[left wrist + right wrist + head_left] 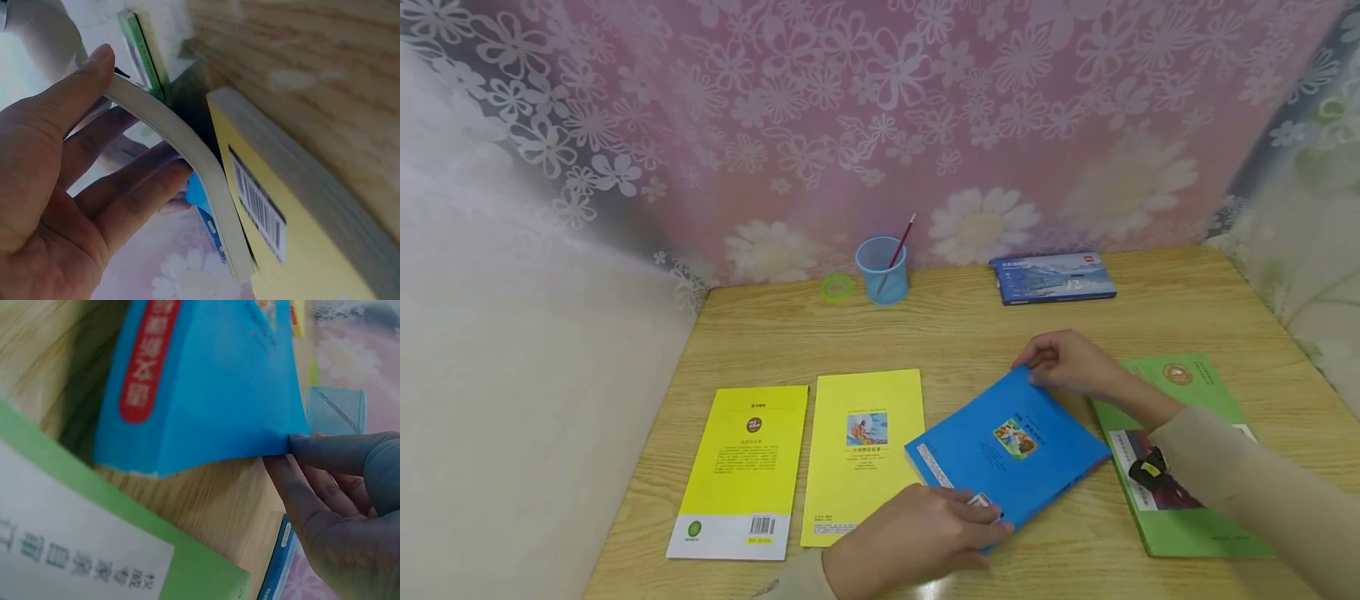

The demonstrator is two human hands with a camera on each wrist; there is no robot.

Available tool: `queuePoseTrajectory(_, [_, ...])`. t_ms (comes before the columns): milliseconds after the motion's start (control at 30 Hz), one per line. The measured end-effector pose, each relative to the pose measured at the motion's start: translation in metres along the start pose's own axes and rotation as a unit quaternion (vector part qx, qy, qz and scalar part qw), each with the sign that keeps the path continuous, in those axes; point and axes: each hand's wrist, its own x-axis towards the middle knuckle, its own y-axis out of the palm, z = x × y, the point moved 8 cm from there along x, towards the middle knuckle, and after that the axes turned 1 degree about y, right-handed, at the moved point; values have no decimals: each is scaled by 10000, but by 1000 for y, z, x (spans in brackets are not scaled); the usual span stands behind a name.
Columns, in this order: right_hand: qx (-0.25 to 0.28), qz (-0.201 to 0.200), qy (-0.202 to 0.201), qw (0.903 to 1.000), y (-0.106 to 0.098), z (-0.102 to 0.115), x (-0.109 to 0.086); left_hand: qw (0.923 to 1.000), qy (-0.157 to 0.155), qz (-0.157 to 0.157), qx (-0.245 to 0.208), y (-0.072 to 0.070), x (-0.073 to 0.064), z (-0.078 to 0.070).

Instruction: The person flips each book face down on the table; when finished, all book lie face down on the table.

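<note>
Both hands hold a blue book, slanted above the table in the head view. Its cover carries a small colour picture and a white barcode label. My left hand grips the near edge; in the left wrist view the thumb lies on one side of the bent pages and the fingers on the other. At the far corner, my right hand pinches the cover between thumb and fingers, as the right wrist view shows. A pale yellow book lies just left of it, and a green book lies under the right forearm.
A bright yellow book lies at the far left of the wooden table. Along the back stand a light blue mesh cup with a pencil, a green tape roll and a flat blue box. A flowered curtain hangs behind.
</note>
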Motion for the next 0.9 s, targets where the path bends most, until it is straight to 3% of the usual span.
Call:
queuePoseTrajectory(133, [-653,-248,-70,9975,2,6,0,9999,-41,72,143,5,3,-4])
queuePoseTrajectory(367, [-1200,-319,-136,9922,9,11,0,9951,-611,626,-472,16,9,1])
queuePoseTrajectory(600, [-1152,-276,-237,9927,13,7,-6,9960,-789,125,-397,12,2,11])
queuePoseTrajectory(900, [-612,-293,-318,9972,15,14,-35,9787,-2040,22,-215,9,-19,57])
